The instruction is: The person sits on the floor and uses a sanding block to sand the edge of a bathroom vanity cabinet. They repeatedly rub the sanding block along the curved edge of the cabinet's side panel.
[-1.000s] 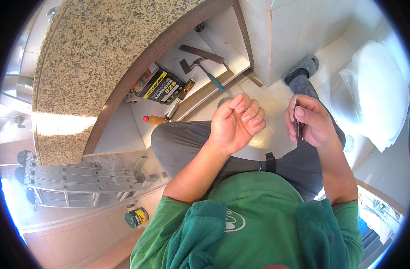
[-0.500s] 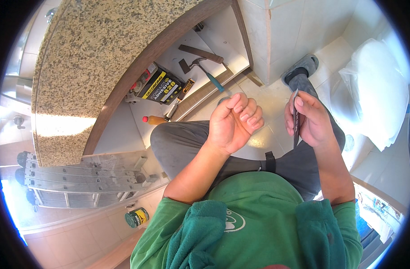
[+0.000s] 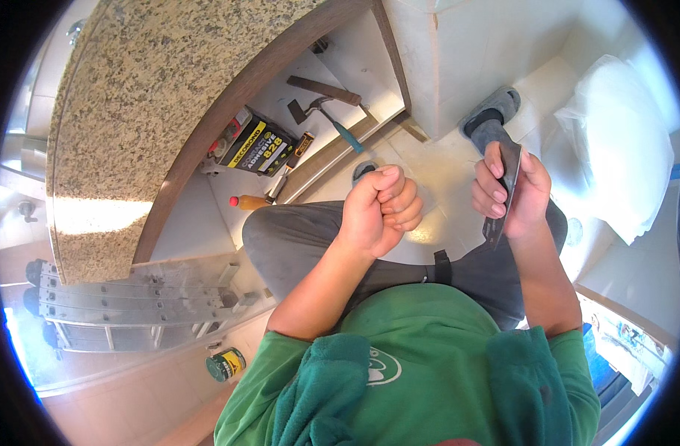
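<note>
My left hand (image 3: 381, 215) is closed in a fist above my left knee, with no object visible in it. My right hand (image 3: 524, 195) is gripping a thin, dark, flat blade-like piece (image 3: 509, 186) between thumb and fingers. That piece stands nearly upright, its wide end up and its narrow end down near the wrist; its exact kind cannot be made out. Both hands are held apart over my lap, in front of my green shirt. Below and beyond the left hand, a hammer (image 3: 345, 134) with a teal handle lies across the edge of the low cabinet.
A wooden strip (image 3: 324, 90), a black and yellow adhesive tin (image 3: 260, 145) and an orange bottle (image 3: 252, 202) sit in the curved cabinet under a granite counter (image 3: 169, 97). At left lie a folded metal ladder (image 3: 132, 305) and a green tin (image 3: 225, 364). Clear plastic sheeting (image 3: 615, 149) bulges at right.
My left hand's loosely curled fingers have tightened into a fist. The dark piece in my right hand has turned from edge-on to show more of its flat face. The view has shifted slightly.
</note>
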The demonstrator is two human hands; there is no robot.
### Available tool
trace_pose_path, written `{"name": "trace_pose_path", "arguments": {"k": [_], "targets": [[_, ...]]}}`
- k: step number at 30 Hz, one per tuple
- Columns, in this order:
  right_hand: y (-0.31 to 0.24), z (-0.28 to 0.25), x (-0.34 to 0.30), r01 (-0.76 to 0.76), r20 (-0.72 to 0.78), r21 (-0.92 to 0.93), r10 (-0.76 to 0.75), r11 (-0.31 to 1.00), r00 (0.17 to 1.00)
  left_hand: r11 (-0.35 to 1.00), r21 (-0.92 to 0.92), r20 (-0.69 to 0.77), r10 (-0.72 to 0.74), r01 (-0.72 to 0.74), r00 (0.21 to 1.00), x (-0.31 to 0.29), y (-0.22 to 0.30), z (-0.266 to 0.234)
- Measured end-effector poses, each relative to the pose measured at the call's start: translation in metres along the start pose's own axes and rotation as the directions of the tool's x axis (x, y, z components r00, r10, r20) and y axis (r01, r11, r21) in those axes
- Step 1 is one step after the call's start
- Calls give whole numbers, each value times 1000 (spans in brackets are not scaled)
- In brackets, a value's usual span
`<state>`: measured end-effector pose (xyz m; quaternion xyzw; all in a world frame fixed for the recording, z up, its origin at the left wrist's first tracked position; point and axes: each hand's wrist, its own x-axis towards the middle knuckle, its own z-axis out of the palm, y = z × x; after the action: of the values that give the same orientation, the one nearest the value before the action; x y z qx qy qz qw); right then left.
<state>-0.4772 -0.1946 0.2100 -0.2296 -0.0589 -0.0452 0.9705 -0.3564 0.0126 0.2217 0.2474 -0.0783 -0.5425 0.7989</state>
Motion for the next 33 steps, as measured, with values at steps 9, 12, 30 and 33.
{"name": "trace_pose_path", "arguments": {"k": [9, 12, 30, 33], "targets": [[-1, 0, -1, -5, 0, 23, 5, 1000, 1000, 958, 283, -78, -18, 40, 997, -2, -6, 8], [2, 3, -2, 30, -104, -171, -49, 985, 993, 867, 498, -101, 85, -24, 991, 0, -12, 12], [12, 14, -3, 254, -223, -161, -286, 954, 932, 512, 834, 54, 294, -205, 954, 3, -38, 16], [2, 4, -7, 248, -116, -2, -247, 969, 962, 595, 799, -2, 153, -90, 988, -4, -27, 26]]}}
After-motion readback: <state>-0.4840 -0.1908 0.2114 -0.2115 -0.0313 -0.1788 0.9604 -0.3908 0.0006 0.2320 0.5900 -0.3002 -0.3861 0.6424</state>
